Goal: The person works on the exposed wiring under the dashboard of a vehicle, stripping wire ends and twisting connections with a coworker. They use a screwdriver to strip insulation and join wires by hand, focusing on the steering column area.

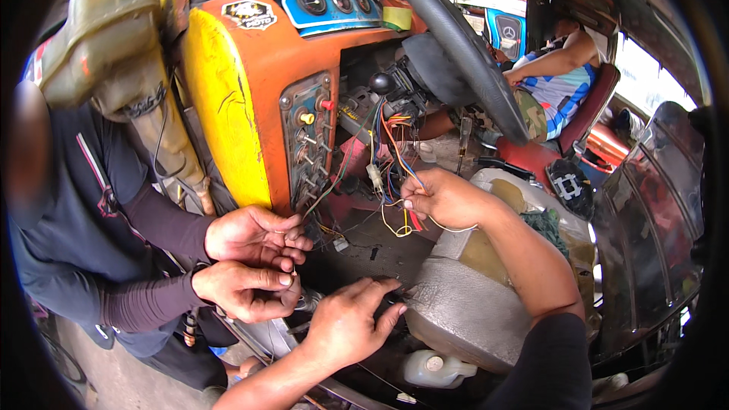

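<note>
My right hand (444, 197) is closed in a pinch on a thin pale wire (453, 228) at the edge of a hanging wire bundle (391, 148). A white connector (375, 178) hangs among the coloured wires, just left of these fingers. Lower down, my left hand (353, 319) is open, its thumb apart from the fingers. Its fingertips are nearest the edge of a silver padded cover (478, 300), and I see nothing held in it. Left of my hands, a co-worker's two hands (254, 262) pinch something thin, perhaps a wire end, too small to make out.
An orange and yellow dashboard (262, 106) carries a switch panel (307, 144) and blue gauges (330, 7). The steering wheel (463, 53) rises above the wires. A white jug (437, 368) lies low beside the cover. Another person (558, 80) sits at the far right.
</note>
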Motion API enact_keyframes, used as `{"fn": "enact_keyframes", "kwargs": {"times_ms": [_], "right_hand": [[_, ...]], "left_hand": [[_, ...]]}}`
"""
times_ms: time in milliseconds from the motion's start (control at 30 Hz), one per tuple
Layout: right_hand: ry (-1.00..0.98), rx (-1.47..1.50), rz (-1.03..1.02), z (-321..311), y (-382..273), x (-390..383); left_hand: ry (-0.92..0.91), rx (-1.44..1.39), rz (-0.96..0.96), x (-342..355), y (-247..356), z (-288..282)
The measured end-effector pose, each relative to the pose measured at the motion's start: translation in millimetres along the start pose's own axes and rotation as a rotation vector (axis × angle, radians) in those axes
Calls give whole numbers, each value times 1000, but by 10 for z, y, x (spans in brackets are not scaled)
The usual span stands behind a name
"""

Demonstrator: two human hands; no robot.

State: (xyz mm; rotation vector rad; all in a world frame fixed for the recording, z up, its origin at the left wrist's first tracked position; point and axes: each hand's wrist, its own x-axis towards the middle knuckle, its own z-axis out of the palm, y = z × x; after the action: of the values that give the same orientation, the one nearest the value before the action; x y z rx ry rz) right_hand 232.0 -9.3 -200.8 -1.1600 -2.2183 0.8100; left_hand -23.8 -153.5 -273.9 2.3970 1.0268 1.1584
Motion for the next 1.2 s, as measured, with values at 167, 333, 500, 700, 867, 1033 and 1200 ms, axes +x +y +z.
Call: {"fn": "enact_keyframes", "kwargs": {"times_ms": [167,333,500,700,867,1033,1200], "right_hand": [[39,134,104,0,64,-126],[136,295,91,190,218,-214],[22,243,38,306,307,-72],[24,267,40,304,329,-95],[9,232,31,334,355,-61],[-80,150,59,287,406,-109],[-208,94,66,438,378,-112]], "left_hand": [[88,-317,-139,399,-65,176],[359,-451,-389,888,-454,671],[597,-735,-274,1026,-790,841],[447,-863,-341,1072,-881,758],[325,-1359,-429,1213,-951,729],[201,-1403,-449,1140,-1041,820],[124,-1368,-476,1132,-1026,892]]}}
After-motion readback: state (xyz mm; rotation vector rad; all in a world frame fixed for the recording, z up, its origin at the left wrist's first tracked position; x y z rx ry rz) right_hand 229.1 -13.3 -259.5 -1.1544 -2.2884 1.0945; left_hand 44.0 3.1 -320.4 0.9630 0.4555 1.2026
